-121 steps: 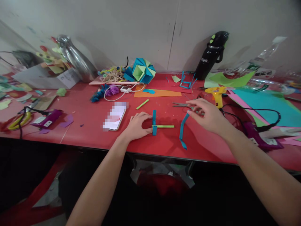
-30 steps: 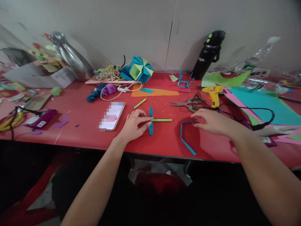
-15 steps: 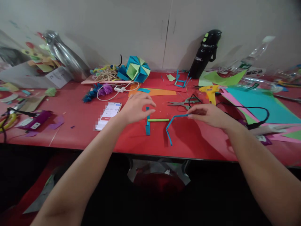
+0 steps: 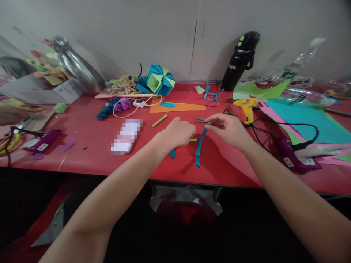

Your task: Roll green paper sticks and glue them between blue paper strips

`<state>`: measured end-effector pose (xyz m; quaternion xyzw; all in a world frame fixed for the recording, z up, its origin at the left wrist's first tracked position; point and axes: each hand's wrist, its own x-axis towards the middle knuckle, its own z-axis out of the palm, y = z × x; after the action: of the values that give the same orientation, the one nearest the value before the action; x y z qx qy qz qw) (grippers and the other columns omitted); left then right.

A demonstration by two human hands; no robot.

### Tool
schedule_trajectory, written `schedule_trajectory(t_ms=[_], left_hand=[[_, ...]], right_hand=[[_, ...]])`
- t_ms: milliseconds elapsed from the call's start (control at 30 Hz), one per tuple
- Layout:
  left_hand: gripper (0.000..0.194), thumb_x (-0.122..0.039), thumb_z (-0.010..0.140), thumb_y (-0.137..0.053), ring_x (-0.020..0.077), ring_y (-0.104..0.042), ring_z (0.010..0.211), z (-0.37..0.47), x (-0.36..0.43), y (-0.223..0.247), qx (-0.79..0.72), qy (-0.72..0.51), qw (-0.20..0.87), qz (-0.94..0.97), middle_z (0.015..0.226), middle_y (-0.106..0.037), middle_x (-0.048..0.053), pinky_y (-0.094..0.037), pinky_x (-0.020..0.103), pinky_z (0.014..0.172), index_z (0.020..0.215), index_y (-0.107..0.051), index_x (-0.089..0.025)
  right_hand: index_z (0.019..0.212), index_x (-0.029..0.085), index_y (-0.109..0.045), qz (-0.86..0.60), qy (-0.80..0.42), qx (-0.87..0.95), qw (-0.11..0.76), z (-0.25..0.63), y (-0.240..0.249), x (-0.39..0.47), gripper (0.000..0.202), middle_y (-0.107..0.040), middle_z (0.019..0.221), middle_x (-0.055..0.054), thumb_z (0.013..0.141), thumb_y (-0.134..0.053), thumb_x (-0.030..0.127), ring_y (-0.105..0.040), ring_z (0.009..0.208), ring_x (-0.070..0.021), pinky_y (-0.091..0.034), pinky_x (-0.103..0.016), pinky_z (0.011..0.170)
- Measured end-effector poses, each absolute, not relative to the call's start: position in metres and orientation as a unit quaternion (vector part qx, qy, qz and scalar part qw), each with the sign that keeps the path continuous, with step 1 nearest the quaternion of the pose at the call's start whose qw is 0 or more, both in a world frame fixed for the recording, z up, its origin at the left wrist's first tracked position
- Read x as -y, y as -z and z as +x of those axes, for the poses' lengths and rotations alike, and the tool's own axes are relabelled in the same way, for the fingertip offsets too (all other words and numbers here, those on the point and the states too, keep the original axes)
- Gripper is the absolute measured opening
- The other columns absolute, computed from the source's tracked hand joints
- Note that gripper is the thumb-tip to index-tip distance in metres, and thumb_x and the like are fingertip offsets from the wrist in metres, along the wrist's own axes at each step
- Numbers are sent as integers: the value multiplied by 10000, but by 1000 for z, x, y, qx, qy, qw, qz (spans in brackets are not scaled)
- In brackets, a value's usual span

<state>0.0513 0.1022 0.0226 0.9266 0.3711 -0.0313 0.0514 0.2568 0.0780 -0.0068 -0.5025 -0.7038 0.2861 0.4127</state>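
My right hand (image 4: 226, 128) pinches the upper end of a folded blue paper strip (image 4: 201, 148), which hangs down toward the table. Back up and knuckles bent, my left hand (image 4: 179, 132) is closed just left of that strip; its fingertips are hidden. Under it lie a green paper stick (image 4: 193, 140) and another blue strip (image 4: 172, 153), both partly covered. A second green stick (image 4: 159, 121) rests on the table behind my left wrist. Behind my right fingers are scissors (image 4: 201, 119), mostly hidden.
On the right are a yellow glue gun (image 4: 246, 109), its black cable, a purple power block (image 4: 298, 159) and coloured paper sheets (image 4: 298, 122). A phone (image 4: 126, 135) lies to the left. A black bottle (image 4: 238, 65) and a paper ball (image 4: 161, 80) stand behind. Another person's hand (image 4: 11, 115) shows far left.
My left hand has moved right and curled, covering the lying strip and uncovering a second green stick. My right hand has shifted left and farther back, turning the blue strip more upright.
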Motion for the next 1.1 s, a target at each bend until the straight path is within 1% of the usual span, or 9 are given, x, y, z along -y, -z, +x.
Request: schedule_trajectory(t_ms=[200,367,500,567,667,800,900,1000,1100], left_hand=[[155,-121,776,-547,245,-653,813,46,-104,-18,-361,33,27,931,762,-706,64,-375,386,797,732,-677,-192],[170,-146,792,-533,219,-650,813,40,-104,-18,-351,33,35,935,854,-734,61,-369,358,777,790,-697,-193],[169,-167,790,-546,220,-651,828,40,-104,-21,-355,39,43,933,892,-742,69,-365,355,778,827,-708,-192],[177,-176,789,-546,221,-652,820,41,-105,-22,-360,42,44,931,888,-743,71,-363,357,779,840,-714,-194],[186,-163,775,-544,219,-651,806,43,-104,-24,-366,49,49,928,871,-740,66,-359,361,794,829,-719,-199],[194,-133,751,-538,213,-644,794,44,-104,-26,-363,47,56,929,836,-735,56,-351,355,794,789,-716,-201],[198,-124,739,-538,205,-635,779,42,-104,-27,-360,47,63,930,810,-729,45,-348,340,772,770,-715,-206],[194,-139,738,-556,204,-633,801,40,-105,-27,-360,37,77,929,849,-735,34,-345,326,751,793,-723,-223],[173,-151,743,-576,203,-636,817,39,-105,-27,-361,27,89,928,869,-740,30,-346,319,744,792,-725,-224]], right_hand=[[1007,161,-676,-495,-330,703,390,246,20,-78,349,-717,902,-86,747,-742,385,-670,804,-211,-550,-376,746],[926,162,-696,-502,-331,720,347,246,31,-77,300,-721,854,-84,772,-710,419,-659,756,-201,-535,-342,702],[842,176,-710,-538,-292,734,296,243,34,-79,273,-714,773,-64,809,-673,445,-614,653,-179,-483,-313,604],[768,183,-702,-561,-263,738,267,240,35,-82,240,-704,722,-53,817,-663,414,-602,622,-175,-460,-309,579],[715,186,-694,-581,-233,741,243,237,36,-86,159,-699,689,-44,807,-659,311,-599,613,-173,-446,-309,586],[741,180,-703,-558,-276,737,264,239,37,-89,130,-705,704,-47,815,-636,264,-603,614,-168,-454,-305,591],[750,174,-687,-548,-328,712,292,240,35,-88,164,-673,655,-40,828,-635,309,-585,547,-155,-452,-301,551],[771,177,-656,-548,-386,682,293,238,32,-86,201,-617,575,-18,835,-636,367,-548,475,-147,-432,-294,494],[765,178,-645,-528,-377,696,309,237,32,-86,215,-624,617,-25,826,-638,384,-551,526,-149,-433,-294,518]])
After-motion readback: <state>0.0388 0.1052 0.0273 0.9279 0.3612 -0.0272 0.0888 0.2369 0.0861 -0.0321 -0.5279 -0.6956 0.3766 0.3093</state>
